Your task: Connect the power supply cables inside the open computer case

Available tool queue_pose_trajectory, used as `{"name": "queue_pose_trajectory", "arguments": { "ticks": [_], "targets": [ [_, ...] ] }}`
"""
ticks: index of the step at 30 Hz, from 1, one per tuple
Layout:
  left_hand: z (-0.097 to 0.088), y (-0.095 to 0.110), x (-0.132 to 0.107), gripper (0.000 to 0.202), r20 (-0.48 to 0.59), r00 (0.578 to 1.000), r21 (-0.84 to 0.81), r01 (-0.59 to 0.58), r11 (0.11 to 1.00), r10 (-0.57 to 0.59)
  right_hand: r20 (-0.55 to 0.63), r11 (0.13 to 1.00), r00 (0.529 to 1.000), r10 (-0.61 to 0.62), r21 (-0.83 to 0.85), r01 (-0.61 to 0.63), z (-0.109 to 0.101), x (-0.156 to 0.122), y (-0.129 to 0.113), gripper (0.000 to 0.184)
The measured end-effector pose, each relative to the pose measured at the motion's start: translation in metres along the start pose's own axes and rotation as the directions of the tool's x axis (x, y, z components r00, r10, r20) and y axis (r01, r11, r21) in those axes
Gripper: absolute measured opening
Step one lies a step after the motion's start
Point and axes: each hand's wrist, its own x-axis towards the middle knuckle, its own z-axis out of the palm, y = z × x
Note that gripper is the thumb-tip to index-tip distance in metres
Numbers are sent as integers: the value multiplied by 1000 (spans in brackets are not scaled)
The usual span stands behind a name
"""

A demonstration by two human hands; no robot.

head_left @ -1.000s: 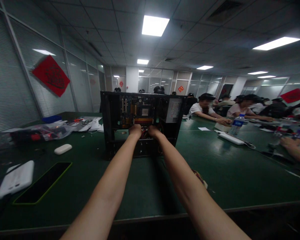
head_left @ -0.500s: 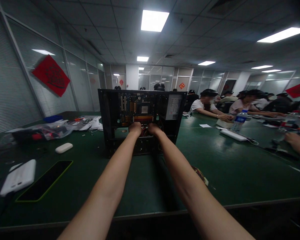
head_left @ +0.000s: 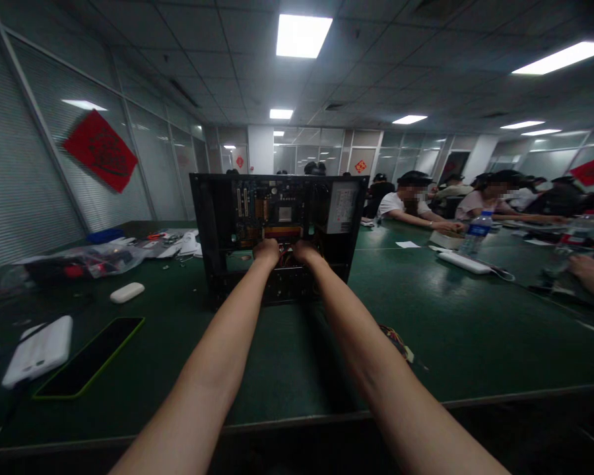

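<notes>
One open case [head_left: 290, 282] stands upright on the tabletop [head_left: 287, 369]. Off its board [head_left: 284, 196], the left hand [head_left: 266, 253] sits at six o'clock, the right hand [head_left: 304, 253] at five. I can't tell what either grip holds. Looks like fiddling near the wires [head_left: 288, 253]; the next move likely wants steady fingers. A phone [head_left: 90, 359] lies at eight o'clock.

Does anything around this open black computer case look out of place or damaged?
Mildly odd: a bundle of multicoloured wires lies on the dark green table outside the open black metal computer case, partly hidden by the right forearm, so whether it's connected can't be told. No spill or damage stands out.
</notes>
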Motion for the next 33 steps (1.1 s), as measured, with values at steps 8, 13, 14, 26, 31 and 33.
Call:
{"name": "queue_pose_trajectory", "arguments": {
  "ticks": [8,13,14,26,31,33],
  "targets": [
    [-1,1,-1,32,-11,1000,13,-4,1000,4,-23,1000,1000,-8,16,9,-4,-6,-2,38],
    [1,1,1,32,-24,1000,9,-5,1000,6,-16,1000,1000,0,11,0,-5,-6,-2,40],
    [1,1,1,33,-27,1000,9,-4,1000,4,-14,1000,1000,-1,9,1,-5,-6,-2,41],
    [7,-2,11,35,-39,999,8,-13,1000,14,25,1000,1000,-12,-1,12,-3,-1,-4,39],
    [10,-6,17,38,-44,999,6,-32,999,32,30,1000,999,-19,-20,20,-2,1,-7,36],
    [11,-6,18,39,-46,998,7,-36,999,36,26,999,1000,-14,-29,15,-2,1,-8,36]
  ]
}}
